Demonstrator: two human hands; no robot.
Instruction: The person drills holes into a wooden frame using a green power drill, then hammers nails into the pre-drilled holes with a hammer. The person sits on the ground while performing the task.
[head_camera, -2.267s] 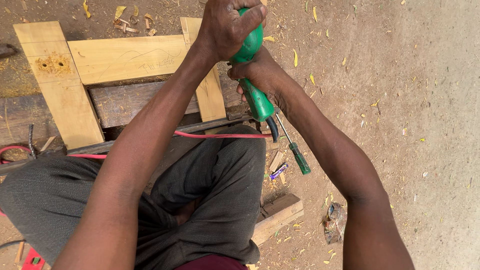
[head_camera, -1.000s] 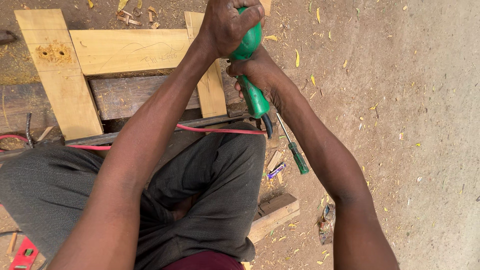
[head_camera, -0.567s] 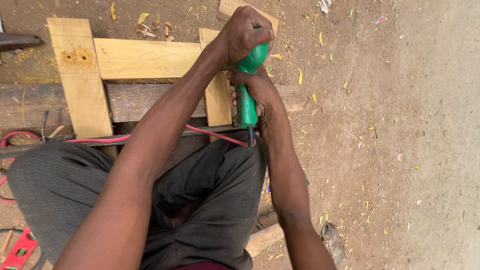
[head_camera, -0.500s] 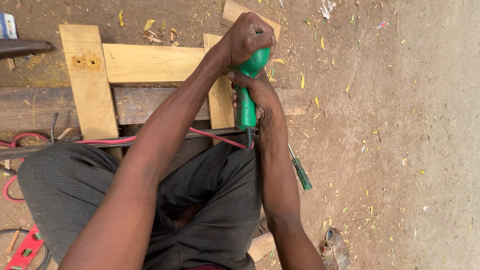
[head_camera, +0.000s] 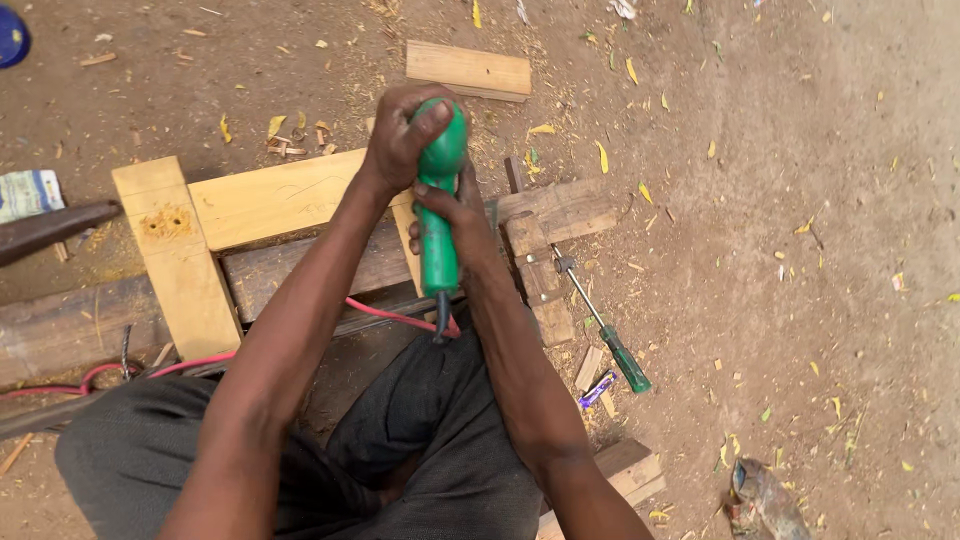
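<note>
Far left: dark weathered timber beam (head_camera: 60, 335) lies flat on the dirt ground (head_camera: 820, 230), a red cable (head_camera: 120, 370) running along its near edge and on under the arms. Pale yellow wooden frame of flat planks (head_camera: 255, 200) sits on top of the beam; its left upright plank carries a rough drilled hole with sawdust round it. Left hand (head_camera: 400, 140) comes in over the frame, fingers wrapped tight over the rounded back end of the green plastic-bodied power drill (head_camera: 438, 215), thumb across the top. Drill stands roughly upright, nose down against the frame's right upright plank; bit and contact point hidden behind the hands, cannot tell the exact spot. Right hand (head_camera: 455, 215) just below the left, fingers closed round the drill's handle, black cord leaving the handle bottom toward the lap. Dark grey trousers (head_camera: 430, 440) fill the lower middle, knees either side of the work. Just right of the hands: short weathered brown wood block (head_camera: 545, 265) with a screw or bolt head in it, touching the beam end. Beside it a long green-handled screwdriver (head_camera: 605, 335) lies on the ground, handle toward the person. Small purple scrap near its handle. Loose pale plank offcut (head_camera: 468, 70) lies up top, well apart from the frame. Yellow leaves and wood chips scattered over the dirt to the right.
</note>
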